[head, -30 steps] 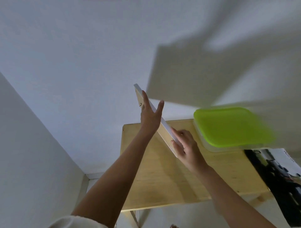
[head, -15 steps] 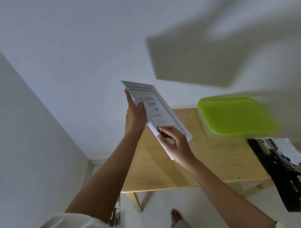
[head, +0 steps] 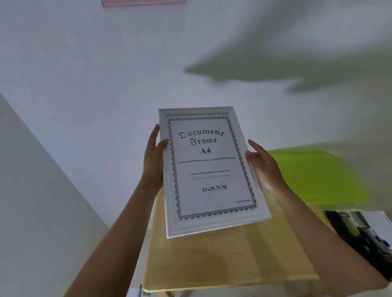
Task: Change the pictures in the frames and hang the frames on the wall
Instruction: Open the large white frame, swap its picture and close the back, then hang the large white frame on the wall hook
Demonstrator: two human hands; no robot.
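Two bare forearms reach up and forward from the bottom of the view, and between them they hold a white frame point(head: 209, 169) in the air, upright in portrait position with its face toward the camera and its top leaning slightly away. The left grip point(head: 153, 161) is closed on the frame's left edge: the thumb hooks over the front rim and the fingers run up behind it. The right grip point(head: 265, 167) has the right edge, its thumb tucked against the rim and its fingers stretched upward along the side, looser than the left but pinching the frame. The sheet inside reads "Document Frame A4" within a dark ornamental border. The frame hangs above a light wooden counter point(head: 222, 267) and touches nothing on it. On the counter's far right part sits a lime-green tray point(head: 318, 176), blurred, and just in front of that lies a dark printed picture point(head: 360, 233) at the right edge of view. Beyond stands a pale wall point(head: 84, 63) crossed by broad shadows, and at the very top, well above the held frame, the lower edge of a pink frame point(head: 144, 2) shows against it.
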